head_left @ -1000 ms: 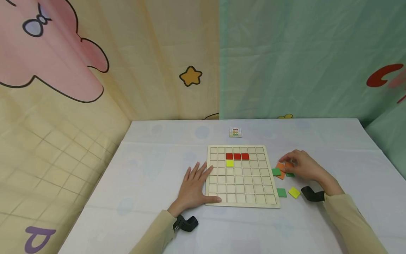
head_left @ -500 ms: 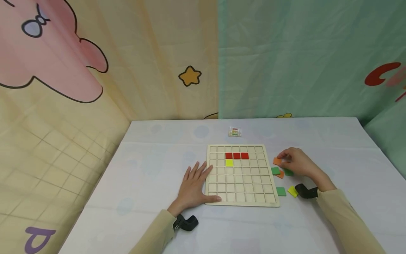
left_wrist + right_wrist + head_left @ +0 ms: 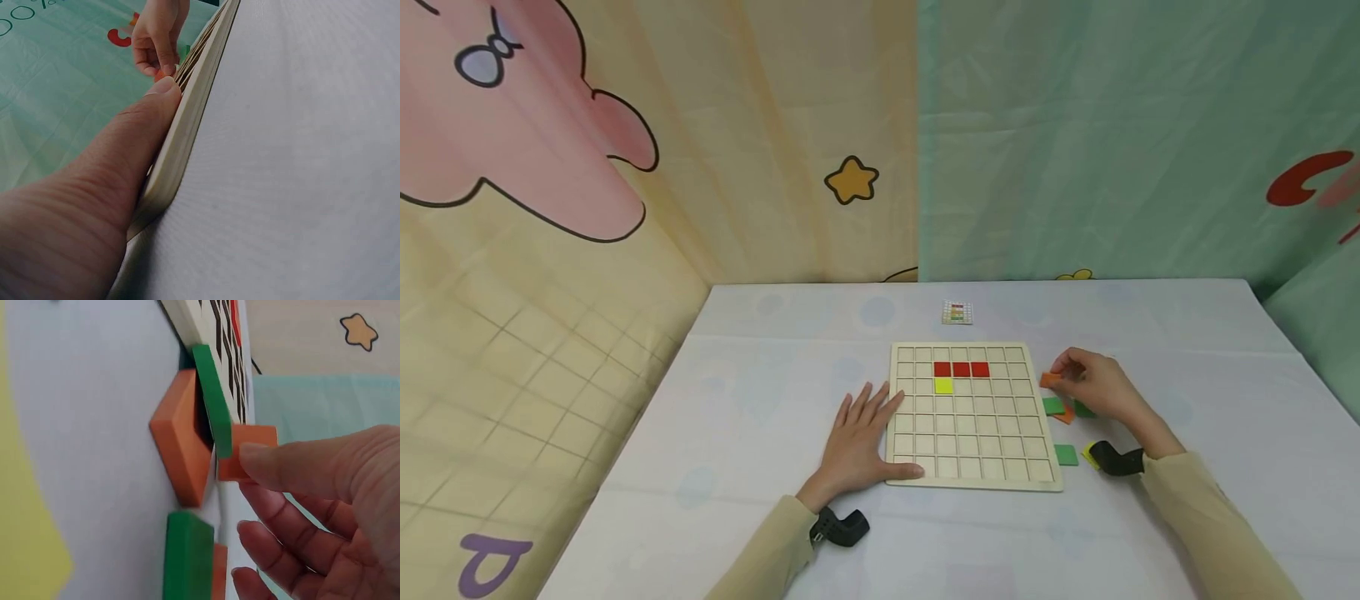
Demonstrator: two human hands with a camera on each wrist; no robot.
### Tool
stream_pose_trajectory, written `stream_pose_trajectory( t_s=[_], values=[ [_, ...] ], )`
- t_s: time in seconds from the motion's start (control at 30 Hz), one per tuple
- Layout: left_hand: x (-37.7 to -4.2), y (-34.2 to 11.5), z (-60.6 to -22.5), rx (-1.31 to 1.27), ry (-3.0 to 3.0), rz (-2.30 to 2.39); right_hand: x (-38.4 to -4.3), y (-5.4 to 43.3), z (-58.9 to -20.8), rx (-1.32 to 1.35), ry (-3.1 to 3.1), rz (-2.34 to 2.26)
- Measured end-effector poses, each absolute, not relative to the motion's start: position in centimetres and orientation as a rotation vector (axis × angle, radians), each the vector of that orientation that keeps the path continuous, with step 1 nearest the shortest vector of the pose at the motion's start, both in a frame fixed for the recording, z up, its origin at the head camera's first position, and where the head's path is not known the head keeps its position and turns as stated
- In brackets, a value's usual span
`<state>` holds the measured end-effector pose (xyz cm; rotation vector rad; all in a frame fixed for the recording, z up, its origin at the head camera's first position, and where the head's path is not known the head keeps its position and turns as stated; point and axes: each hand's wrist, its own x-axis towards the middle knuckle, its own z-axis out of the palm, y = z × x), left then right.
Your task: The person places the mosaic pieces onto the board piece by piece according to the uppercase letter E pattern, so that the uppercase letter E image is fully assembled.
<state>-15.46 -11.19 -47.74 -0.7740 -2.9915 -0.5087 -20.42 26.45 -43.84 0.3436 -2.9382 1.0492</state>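
A pale wooden grid board [image 3: 970, 429] lies on the table, with a row of three red tiles [image 3: 961, 369] and one yellow tile [image 3: 943, 386] in its cells. My left hand [image 3: 854, 442] rests spread at the board's left edge, thumb over the near left corner. Beyond the right edge, my right hand [image 3: 1101, 387] pinches an orange tile [image 3: 256, 433] between thumb and fingers. Below that hand, a green tile [image 3: 1053, 406] overlaps another orange tile [image 3: 181, 444], and a second green tile [image 3: 187, 556] lies close by, partly over more orange.
Another green tile [image 3: 1066, 455] lies by the board's lower right side. A loose yellow tile [image 3: 1089, 455] beside it is partly hidden by the right wrist camera [image 3: 1116, 459]. Behind the board lies a small printed card [image 3: 957, 312] with a coloured grid.
My right hand has moved left toward the board, bringing the orange tile out of the loose pile. Its wrist camera now covers part of the yellow tile. The left hand stays put.
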Motion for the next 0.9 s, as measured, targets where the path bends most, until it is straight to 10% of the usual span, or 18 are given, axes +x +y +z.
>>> stream_pose_trajectory(
  t_s=[0.9],
  values=[
    [-15.5,-11.1,-47.8,-0.749,-3.016,-0.473,-20.1,15.1,-44.0,0.803,-2.826,1.295]
  ],
)
